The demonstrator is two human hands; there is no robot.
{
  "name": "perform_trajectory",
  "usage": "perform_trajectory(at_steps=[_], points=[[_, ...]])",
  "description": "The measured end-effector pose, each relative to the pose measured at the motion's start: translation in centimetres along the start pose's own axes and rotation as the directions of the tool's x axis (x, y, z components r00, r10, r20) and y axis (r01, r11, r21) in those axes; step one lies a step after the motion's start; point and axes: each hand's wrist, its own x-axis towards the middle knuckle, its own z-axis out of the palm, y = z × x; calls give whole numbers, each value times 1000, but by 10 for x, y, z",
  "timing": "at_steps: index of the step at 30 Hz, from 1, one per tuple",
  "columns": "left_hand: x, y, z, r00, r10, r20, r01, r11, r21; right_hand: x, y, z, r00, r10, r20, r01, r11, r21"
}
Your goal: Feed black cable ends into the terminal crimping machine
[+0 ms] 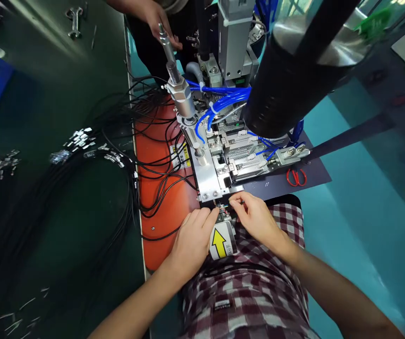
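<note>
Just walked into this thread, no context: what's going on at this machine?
A seated person has both bare hands at the near end of the machine. The left hand and pinched right hand flank thin coloured wires; whether either grips them is too small to tell. Black cables cross the orange surface. A co-worker's hand is beyond the machine.
</note>
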Motion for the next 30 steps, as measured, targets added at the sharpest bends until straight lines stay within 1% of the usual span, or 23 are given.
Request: perform_trajectory(at_steps=[1, 2, 4, 8, 12, 15, 18, 20, 24, 27, 29, 30], points=[[0, -1, 1, 1000, -10, 5, 10, 1000, -17, -3, -3, 1, 996, -60, -60, 54, 993, -107], [0, -1, 2, 1000, -19, 6, 19, 999, -27, -5, -6, 4, 990, -105, -92, 87, 980, -180], [0, -3, 4, 1000, -30, 2, 30, 999, -36, -7, -11, 11, 982, -141, -129, 106, 964, -243], [0, -4, 5, 999, -39, -2, 38, 998, -43, -5, -13, 26, 955, -160, -248, 91, 959, -267], [0, -4, 5, 999, -43, -1, 43, 996, -74, -2, -9, 29, 954, -133, -268, 84, 979, -185], [1, -5, 4, 999, -47, 7, 47, 995, -91, -3, -2, 28, 968, -76, -239, 69, 997, -38], [2, -5, 3, 999, -49, 13, 50, 995, -86, -4, 3, 25, 990, 35, -140, -7, 981, 194], [2, -5, 2, 999, -47, 7, 47, 995, -84, -4, 4, 24, 994, 81, -78, -56, 956, 289], [2, -5, 2, 999, -35, -11, 34, 994, -100, -2, 0, 24, 991, 124, -48, -100, 935, 339], [2, -5, 2, 999, -31, -9, 30, 994, -102, 1, -3, 22, 981, 188, 43, -188, 881, 434], [2, -5, 2, 999, -33, -2, 33, 994, -100, 3, -3, 19, 972, 209, 107, -235, 859, 455], [2, -5, 2, 999, -37, 1, 37, 994, -101, 3, -2, 17, 971, 210, 113, -238, 864, 444]])
